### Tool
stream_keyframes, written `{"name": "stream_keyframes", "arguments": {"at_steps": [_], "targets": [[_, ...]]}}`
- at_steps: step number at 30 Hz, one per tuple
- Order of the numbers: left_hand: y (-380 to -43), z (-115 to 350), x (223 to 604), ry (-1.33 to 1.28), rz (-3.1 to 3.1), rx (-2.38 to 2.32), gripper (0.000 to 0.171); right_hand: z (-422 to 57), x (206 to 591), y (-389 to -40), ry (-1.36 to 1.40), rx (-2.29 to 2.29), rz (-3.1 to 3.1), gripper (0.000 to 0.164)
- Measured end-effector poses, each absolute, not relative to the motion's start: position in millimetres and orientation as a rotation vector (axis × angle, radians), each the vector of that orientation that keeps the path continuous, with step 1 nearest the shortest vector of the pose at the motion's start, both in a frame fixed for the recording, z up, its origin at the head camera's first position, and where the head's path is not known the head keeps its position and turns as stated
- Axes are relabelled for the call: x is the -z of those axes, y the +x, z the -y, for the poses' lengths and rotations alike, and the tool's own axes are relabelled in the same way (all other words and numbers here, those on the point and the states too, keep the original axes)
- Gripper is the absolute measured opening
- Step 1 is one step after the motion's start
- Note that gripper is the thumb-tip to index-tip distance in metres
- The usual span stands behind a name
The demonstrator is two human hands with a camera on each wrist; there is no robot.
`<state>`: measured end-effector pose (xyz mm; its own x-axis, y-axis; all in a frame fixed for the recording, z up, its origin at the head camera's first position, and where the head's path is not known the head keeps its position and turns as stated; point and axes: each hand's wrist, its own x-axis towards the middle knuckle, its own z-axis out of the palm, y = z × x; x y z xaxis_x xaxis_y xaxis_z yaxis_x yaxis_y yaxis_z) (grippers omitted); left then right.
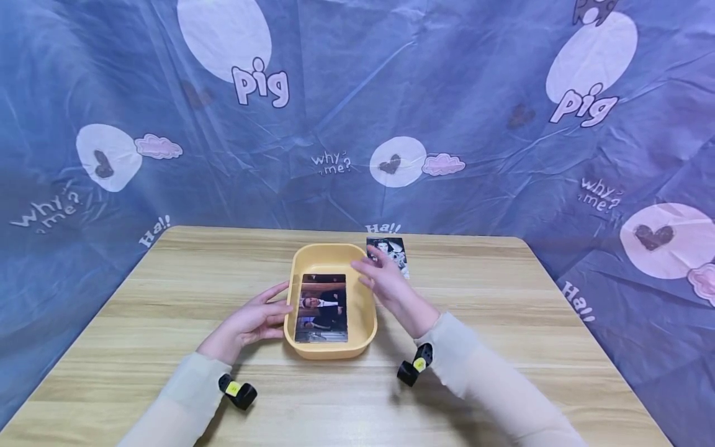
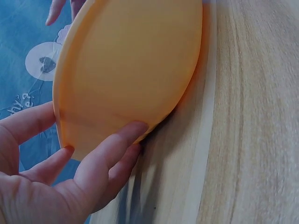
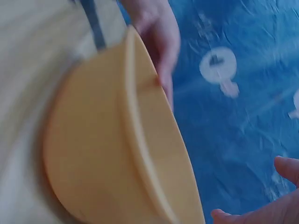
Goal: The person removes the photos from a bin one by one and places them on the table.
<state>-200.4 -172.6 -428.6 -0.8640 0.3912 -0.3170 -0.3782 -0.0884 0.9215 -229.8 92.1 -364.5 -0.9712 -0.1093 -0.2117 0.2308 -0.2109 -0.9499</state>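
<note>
A yellow plastic tub [image 1: 329,354] stands on the table with a color photo [image 1: 323,307] of people in dark clothes lying in it. At its left side my left hand [image 1: 251,320] holds the rim, fingers along the outer wall, as the left wrist view shows from below. My right hand [image 1: 388,282] hovers by the tub's far right corner, fingers spread and holding nothing. Partly behind that hand, a black-and-white photo [image 1: 398,249] lies on the table. The right wrist view shows the right fingertips [image 3: 286,169] apart from the tub wall [image 3: 88,144].
The wood-grain table [image 1: 184,279] ends at a far edge just behind the black-and-white photo. A blue printed cloth [image 1: 335,93] hangs behind and at the sides. Small black cameras [image 1: 240,394] are strapped to both wrists.
</note>
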Motion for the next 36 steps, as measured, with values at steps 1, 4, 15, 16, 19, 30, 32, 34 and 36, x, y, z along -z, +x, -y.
{"name": "stream_keyframes", "arguments": {"at_steps": [1, 4, 15, 16, 19, 30, 32, 34, 36], "targets": [[-200.1, 172.7, 428.9, 0.015, -1.684, -1.999, 0.078, -87.4, 366.3, -225.7, 0.141, 2.274, -1.807, 0.072], [-199.1, 172.8, 429.6, 0.015, -1.677, -2.005, 0.078, -75.1, 374.7, -216.0, 0.121, 2.238, -1.777, 0.073], [-195.7, 170.5, 431.6, 0.001, -1.685, -2.012, 0.077, -55.3, 409.0, -203.8, 0.158, 2.047, -1.956, 0.071], [-195.3, 170.4, 431.7, 0.002, -1.685, -2.011, 0.077, -54.5, 411.4, -203.9, 0.167, 2.033, -1.979, 0.069], [-194.1, 170.4, 431.8, -0.006, -1.688, -2.011, 0.078, -52.1, 416.4, -204.7, 0.209, 1.991, -2.041, 0.067], [-194.1, 171.0, 428.5, -0.01, -1.696, -2.011, 0.079, -44.9, 426.9, -212.9, 0.269, 1.881, -2.179, 0.058], [-193.4, 170.7, 428.2, -0.01, -1.696, -2.009, 0.078, -45.3, 427.1, -212.4, 0.26, 1.885, -2.169, 0.048], [-192.7, 170.3, 428.5, -0.005, -1.69, -2.009, 0.078, -46.0, 426.6, -211.8, 0.262, 1.889, -2.154, 0.043], [-192.1, 170.1, 428.9, -0.002, -1.683, -2.011, 0.078, -47.0, 426.3, -211.7, 0.277, 1.892, -2.15, 0.046]]}}
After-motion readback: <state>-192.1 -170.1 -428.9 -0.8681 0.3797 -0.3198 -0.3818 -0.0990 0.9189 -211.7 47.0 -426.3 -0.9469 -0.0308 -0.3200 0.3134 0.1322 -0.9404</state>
